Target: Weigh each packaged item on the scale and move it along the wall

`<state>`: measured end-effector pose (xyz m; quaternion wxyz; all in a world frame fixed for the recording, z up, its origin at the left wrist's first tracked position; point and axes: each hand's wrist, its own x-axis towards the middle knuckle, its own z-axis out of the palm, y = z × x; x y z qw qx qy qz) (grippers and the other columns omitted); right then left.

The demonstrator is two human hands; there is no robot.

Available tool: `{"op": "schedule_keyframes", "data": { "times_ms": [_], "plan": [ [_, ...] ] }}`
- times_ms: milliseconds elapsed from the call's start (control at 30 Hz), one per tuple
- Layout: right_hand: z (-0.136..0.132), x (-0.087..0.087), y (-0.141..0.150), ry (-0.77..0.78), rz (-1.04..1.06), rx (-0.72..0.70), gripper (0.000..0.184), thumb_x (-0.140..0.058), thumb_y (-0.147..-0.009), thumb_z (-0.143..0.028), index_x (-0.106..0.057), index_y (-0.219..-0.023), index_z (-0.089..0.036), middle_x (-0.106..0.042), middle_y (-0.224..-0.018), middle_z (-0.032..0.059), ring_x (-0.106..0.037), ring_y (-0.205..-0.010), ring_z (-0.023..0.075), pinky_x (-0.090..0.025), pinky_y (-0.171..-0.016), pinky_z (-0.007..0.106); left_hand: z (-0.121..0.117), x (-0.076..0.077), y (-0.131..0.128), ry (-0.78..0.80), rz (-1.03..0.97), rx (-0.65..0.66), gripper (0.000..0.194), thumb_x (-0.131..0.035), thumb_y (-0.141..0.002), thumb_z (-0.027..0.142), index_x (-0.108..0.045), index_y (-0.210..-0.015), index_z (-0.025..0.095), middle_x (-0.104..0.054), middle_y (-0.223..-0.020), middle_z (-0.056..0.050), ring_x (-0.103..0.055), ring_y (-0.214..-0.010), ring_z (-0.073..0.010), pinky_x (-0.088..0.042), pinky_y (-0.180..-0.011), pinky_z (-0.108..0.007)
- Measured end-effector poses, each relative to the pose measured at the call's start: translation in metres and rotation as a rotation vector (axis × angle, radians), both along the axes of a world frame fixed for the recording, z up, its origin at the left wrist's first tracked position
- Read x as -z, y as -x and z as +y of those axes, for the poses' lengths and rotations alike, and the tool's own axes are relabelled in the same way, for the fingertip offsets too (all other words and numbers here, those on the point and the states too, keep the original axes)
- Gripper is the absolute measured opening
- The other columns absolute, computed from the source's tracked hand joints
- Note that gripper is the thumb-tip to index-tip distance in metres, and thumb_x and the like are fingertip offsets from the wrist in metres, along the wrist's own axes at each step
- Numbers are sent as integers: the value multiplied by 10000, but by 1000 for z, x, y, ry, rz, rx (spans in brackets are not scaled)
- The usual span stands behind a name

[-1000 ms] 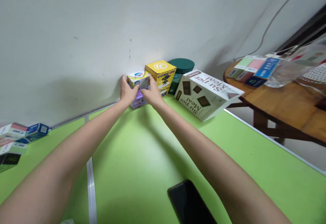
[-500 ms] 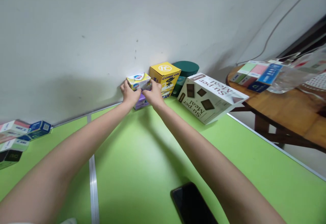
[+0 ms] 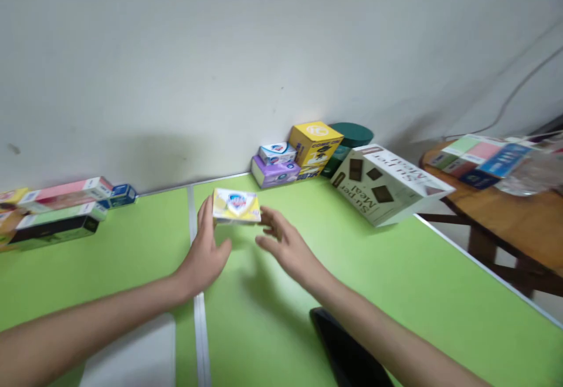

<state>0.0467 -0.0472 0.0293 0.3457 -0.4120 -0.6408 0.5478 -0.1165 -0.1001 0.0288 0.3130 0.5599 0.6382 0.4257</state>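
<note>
A small yellow soap box [image 3: 236, 206] hangs above the green table [image 3: 396, 270], held between my two hands. My left hand [image 3: 204, 250] presses its left end with the fingers upright. My right hand [image 3: 287, 245] touches its right end with the fingertips. By the wall stand a purple box [image 3: 275, 172] with a white and blue soap box [image 3: 277, 153] on top, and a yellow "COME ON" box [image 3: 314, 143] beside them.
A white "Super Meal" carton [image 3: 387, 183] lies tilted right of a dark green round tin [image 3: 350, 136]. Flat boxes [image 3: 57, 211] lie along the wall at left. A black phone [image 3: 347, 355] rests near my right forearm. A wooden side table [image 3: 519, 211] holds more boxes.
Both hands have drawn back from the stack at the wall toward me, carrying the yellow soap box off the pile. The camera has swung left.
</note>
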Motion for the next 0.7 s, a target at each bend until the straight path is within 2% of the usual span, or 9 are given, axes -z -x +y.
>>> {"op": "schedule_keyframes", "data": {
  "times_ms": [100,167,233,333,433,500,600,700],
  "plan": [
    [-78,-4,5,182,-44,-258,683,-542,-762,-265,-308,-1401,-214,-392,-1455,110,-388,-1313,265,-292,-1097,492,-100,-1,22,246,-91,-74,847,-484,-827,182,35,-1452,423,-19,-1575,40,-168,-1423,-307,-197,-1133,-551],
    [-118,-6,14,226,-59,-348,716,-524,-787,-256,-239,-1443,-221,-291,-1514,101,-296,-1374,258,-245,-1128,484,-153,5,35,283,-114,-120,818,-472,-841,197,23,-1458,408,-2,-1577,45,-124,-1431,-306,-160,-1140,-546],
    [-148,-8,26,196,-66,-406,724,-508,-793,-219,-217,-1456,-222,-248,-1531,101,-250,-1398,248,-229,-1139,472,-194,13,46,254,-98,-146,787,-460,-851,201,-3,-1469,370,-38,-1577,22,-125,-1431,-302,-138,-1149,-528],
    [-180,-5,45,140,-108,-489,774,-517,-761,-163,-199,-1464,-208,-282,-1508,127,-275,-1388,250,-245,-1138,464,-240,27,62,186,-7,-178,750,-421,-866,181,-10,-1471,349,-96,-1572,-8,-144,-1428,-301,-130,-1157,-523],
    [-200,1,56,89,-199,-562,768,-519,-755,-153,-205,-1455,-186,-309,-1479,157,-290,-1380,253,-262,-1135,461,-269,40,73,148,159,-165,799,-420,-843,120,18,-1466,364,-39,-1579,-2,-58,-1438,-307,-147,-1155,-532],
    [-205,6,56,7,-278,-573,699,-490,-794,-172,-219,-1438,-197,-316,-1464,161,-308,-1368,246,-283,-1129,461,-278,44,78,160,257,-154,860,-437,-804,77,37,-1461,365,-15,-1580,-4,9,-1439,-305,-155,-1150,-549],
    [-195,11,55,-199,-415,-531,591,-444,-857,-221,-232,-1408,-250,-355,-1425,140,-342,-1342,249,-321,-1104,492,-274,42,88,194,306,-181,876,-441,-764,52,11,-1464,321,-54,-1576,-36,14,-1442,-290,-139,-1151,-560],
    [-178,16,62,-435,-497,-489,524,-429,-892,-276,-239,-1381,-294,-410,-1381,122,-372,-1317,265,-361,-1067,527,-257,29,106,250,308,-105,815,-484,-773,114,-86,-1465,273,-107,-1570,-58,45,-1439,-304,-87,-1143,-596]
  ]
}}
